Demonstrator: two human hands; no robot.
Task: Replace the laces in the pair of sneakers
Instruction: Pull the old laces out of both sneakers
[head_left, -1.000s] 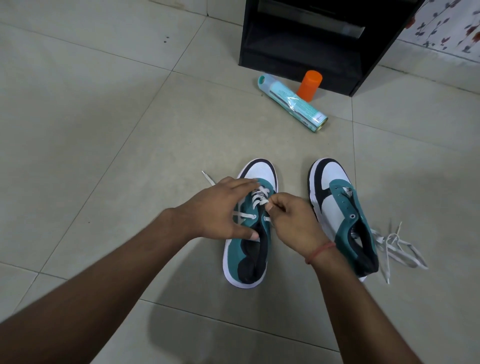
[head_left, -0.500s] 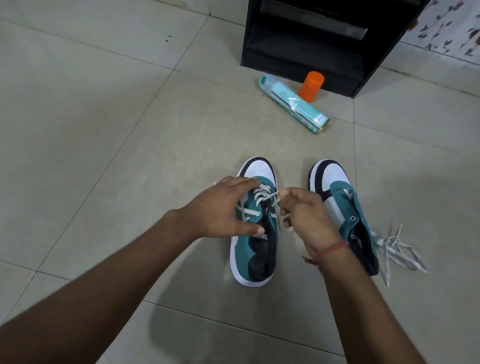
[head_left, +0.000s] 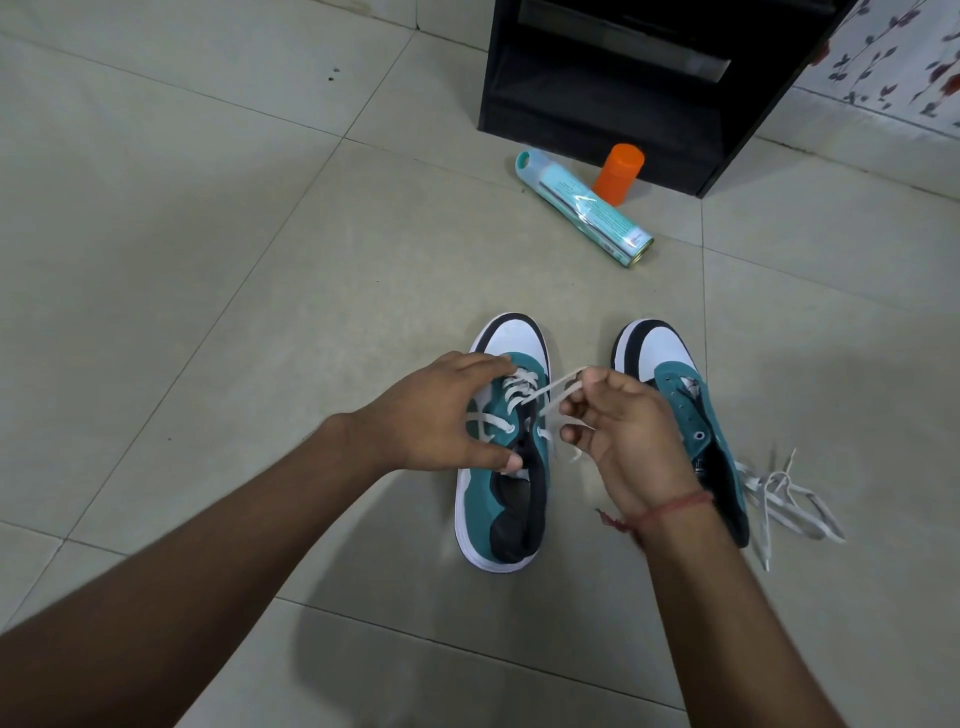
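Two sneakers side by side on the tiled floor (head_left: 208, 260), toes pointing toward the black cabinet (head_left: 623, 78). Left sneaker (head_left: 501, 509) partly laced with a white lace (head_left: 519, 389) through its front eyelets. Left hand (head_left: 441, 415) resting over that sneaker's laced part, fingers curled round its side, thumb by the collar. Right hand (head_left: 623, 441) just right of that sneaker, fingers pinched together on the lace, drawn up taut from the eyelets. Right sneaker (head_left: 680, 400) unlaced, eyelets bare, largely behind the right wrist with its red thread band (head_left: 670, 506). Loose tangle of white lace (head_left: 789, 499) on the floor, touching that sneaker's heel side. Nearer the cabinet, teal canister (head_left: 587, 208) lying on its side, lid on, contents hidden; orange bottle (head_left: 618, 174) upright just behind it.
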